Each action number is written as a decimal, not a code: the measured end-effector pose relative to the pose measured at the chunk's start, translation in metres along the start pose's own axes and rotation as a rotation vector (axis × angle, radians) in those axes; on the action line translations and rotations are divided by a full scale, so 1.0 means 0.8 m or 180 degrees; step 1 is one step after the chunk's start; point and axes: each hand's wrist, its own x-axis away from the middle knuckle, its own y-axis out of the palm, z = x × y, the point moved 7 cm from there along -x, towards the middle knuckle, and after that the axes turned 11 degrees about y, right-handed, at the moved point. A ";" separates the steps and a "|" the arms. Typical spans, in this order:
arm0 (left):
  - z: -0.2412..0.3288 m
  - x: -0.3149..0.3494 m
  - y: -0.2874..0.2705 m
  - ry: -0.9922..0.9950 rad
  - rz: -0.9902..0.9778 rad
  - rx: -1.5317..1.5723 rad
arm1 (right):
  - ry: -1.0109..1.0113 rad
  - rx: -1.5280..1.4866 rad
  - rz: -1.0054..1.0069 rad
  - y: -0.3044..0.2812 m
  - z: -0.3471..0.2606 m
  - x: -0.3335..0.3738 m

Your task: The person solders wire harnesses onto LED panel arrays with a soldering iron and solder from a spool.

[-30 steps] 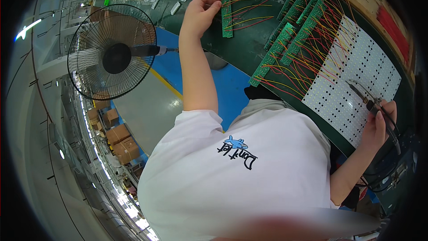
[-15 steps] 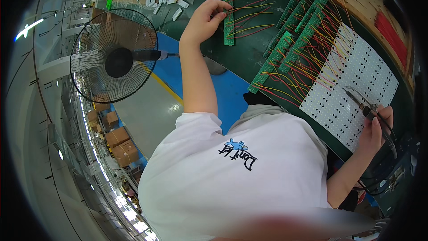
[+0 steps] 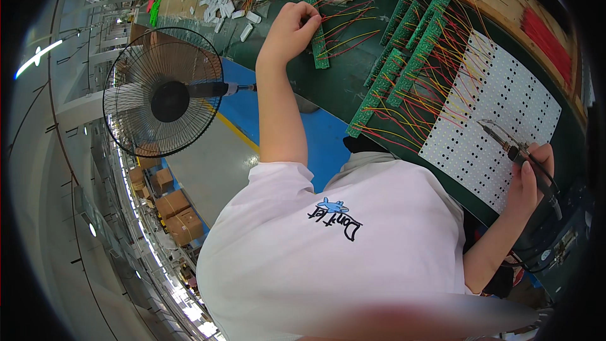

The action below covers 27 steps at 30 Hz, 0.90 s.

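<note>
My left hand [image 3: 289, 33] is at the far side of the bench, its thumb and fingers pinched together at the left edge of a narrow green circuit board [image 3: 320, 53]. Red and yellow wires run out to the right from that board. In my right hand [image 3: 533, 170] is a soldering iron [image 3: 512, 150], gripped by its dark handle. Its metal tip points up and left, over a white panel dotted with black holes [image 3: 499, 113]. Between the hands, several more wired green boards [image 3: 377, 96] lie in slanting rows, their wires trailing onto the panel.
Small white plastic pieces [image 3: 221, 1] are heaped at the far left of the bench. Bundles of red wire [image 3: 546, 41] lie on a wooden board at the right. A black fan [image 3: 169, 98] stands left of my left arm, and cardboard boxes [image 3: 180, 215] are beyond it.
The whole view has shifted slightly. The circuit board at my left hand leans a little more. My right hand still holds the soldering iron over the panel.
</note>
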 end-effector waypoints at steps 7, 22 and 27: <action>0.003 0.006 0.000 -0.0400 0.0483 -0.0009 | 0.0014 -0.0015 0.0020 0.005 -0.004 -0.002; 0.178 0.106 0.022 -0.0279 -0.0130 0.3053 | -0.0372 -0.1023 0.0083 -0.035 -0.004 -0.003; 0.201 0.128 0.086 0.0023 -0.0417 0.1883 | -0.0323 -0.1201 -0.0223 -0.029 -0.019 -0.001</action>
